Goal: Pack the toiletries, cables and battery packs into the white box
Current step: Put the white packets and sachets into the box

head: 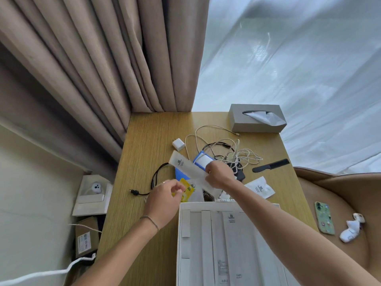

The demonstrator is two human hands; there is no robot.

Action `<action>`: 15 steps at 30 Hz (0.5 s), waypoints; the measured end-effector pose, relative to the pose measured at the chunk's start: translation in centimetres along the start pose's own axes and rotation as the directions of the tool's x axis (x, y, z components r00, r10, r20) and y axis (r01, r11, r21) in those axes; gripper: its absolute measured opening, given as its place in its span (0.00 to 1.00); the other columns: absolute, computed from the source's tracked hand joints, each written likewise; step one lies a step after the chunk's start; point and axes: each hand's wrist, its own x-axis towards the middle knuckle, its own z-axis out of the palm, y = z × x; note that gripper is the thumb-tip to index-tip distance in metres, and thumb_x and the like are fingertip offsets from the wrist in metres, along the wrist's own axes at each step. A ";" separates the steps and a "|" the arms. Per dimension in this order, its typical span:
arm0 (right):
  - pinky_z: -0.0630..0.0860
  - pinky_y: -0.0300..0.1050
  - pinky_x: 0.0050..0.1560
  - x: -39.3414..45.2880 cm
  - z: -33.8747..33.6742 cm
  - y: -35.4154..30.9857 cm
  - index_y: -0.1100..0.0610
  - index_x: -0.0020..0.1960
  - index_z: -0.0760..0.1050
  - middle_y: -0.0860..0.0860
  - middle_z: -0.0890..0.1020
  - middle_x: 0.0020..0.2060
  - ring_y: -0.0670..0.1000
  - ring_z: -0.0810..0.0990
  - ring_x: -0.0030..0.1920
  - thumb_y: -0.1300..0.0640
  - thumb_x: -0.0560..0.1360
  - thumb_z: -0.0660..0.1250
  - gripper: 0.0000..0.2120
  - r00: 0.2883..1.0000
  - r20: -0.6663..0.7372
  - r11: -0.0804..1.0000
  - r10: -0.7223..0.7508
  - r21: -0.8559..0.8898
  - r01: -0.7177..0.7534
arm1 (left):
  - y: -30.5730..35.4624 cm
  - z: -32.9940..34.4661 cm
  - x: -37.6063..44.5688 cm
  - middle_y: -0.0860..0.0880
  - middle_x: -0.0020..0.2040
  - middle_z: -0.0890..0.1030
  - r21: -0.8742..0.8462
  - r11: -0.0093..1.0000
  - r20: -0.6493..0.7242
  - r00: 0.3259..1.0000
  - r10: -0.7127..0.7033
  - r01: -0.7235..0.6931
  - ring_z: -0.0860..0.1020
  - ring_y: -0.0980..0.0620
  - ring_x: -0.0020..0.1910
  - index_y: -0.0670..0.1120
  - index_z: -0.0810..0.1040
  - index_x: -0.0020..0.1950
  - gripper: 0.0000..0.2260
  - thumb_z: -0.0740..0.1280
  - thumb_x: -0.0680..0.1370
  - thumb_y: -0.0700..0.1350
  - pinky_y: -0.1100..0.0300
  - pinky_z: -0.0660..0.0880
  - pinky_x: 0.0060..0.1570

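Right grip (217,176) pinches a long packet (186,166) (left grip (165,200) curled, empty) above tangled cables (226,151).

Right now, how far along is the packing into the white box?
Partly done. Several long white sachets already lie in the white box. In hand: the right hand grips another long white packet, and the left hand is at a yellow sachet. Left on the desk: the tangled cables, white charger, black comb, black cord and a square white sachet.

no legible text on anything
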 end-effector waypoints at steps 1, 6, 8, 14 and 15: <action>0.74 0.46 0.36 -0.4 -0.7 0.1 0.62 0.46 0.82 0.58 0.83 0.40 0.62 0.83 0.44 0.65 0.69 0.64 0.09 0.999 -0.041 1.000 -0.008 0.015 0.008 | 0.1 0.3 0.5 0.57 0.45 0.83 -0.003 1.000 0.020 1.000 -0.004 0.004 0.80 0.58 0.44 0.54 0.82 0.44 0.07 0.65 0.78 0.44 0.55 0.79 0.44; 0.74 0.46 0.36 -3.5 -3.8 1.4 0.54 0.36 0.75 0.50 0.80 0.34 0.54 0.78 0.38 0.62 0.70 0.66 0.05 0.979 -0.191 0.965 0.075 0.263 -0.023 | 0.1 2.0 3.3 0.56 0.47 0.83 0.041 0.999 0.126 0.992 0.009 -0.015 0.80 0.56 0.48 0.53 0.82 0.47 0.07 0.65 0.78 0.43 0.56 0.79 0.49; 0.73 0.44 0.36 -5.6 -4.7 2.1 0.55 0.38 0.76 0.48 0.82 0.37 0.50 0.80 0.38 0.62 0.72 0.69 0.05 0.973 -0.202 0.903 0.111 0.430 -0.013 | -0.1 2.9 4.6 0.54 0.51 0.82 0.117 0.992 0.162 0.986 0.036 -0.055 0.79 0.54 0.52 0.51 0.81 0.51 0.08 0.64 0.78 0.41 0.57 0.77 0.50; 0.82 0.53 0.49 -12.9 -5.0 3.9 0.55 0.52 0.82 0.58 0.88 0.44 0.57 0.87 0.46 0.69 0.73 0.72 0.13 0.993 -0.042 0.531 0.108 0.847 -0.022 | -0.1 5.5 7.8 0.47 0.58 0.79 0.368 0.907 0.288 0.952 0.098 -0.205 0.75 0.47 0.59 0.51 0.76 0.65 0.16 0.64 0.78 0.40 0.53 0.75 0.55; 0.81 0.55 0.51 -13.8 -4.8 4.1 0.54 0.54 0.82 0.62 0.86 0.45 0.60 0.86 0.46 0.70 0.73 0.72 0.15 0.995 -0.029 0.519 0.096 0.854 -0.025 | -0.1 5.9 8.1 0.47 0.59 0.79 0.397 0.889 0.316 0.943 0.100 -0.227 0.75 0.47 0.59 0.51 0.75 0.67 0.17 0.63 0.79 0.40 0.53 0.74 0.57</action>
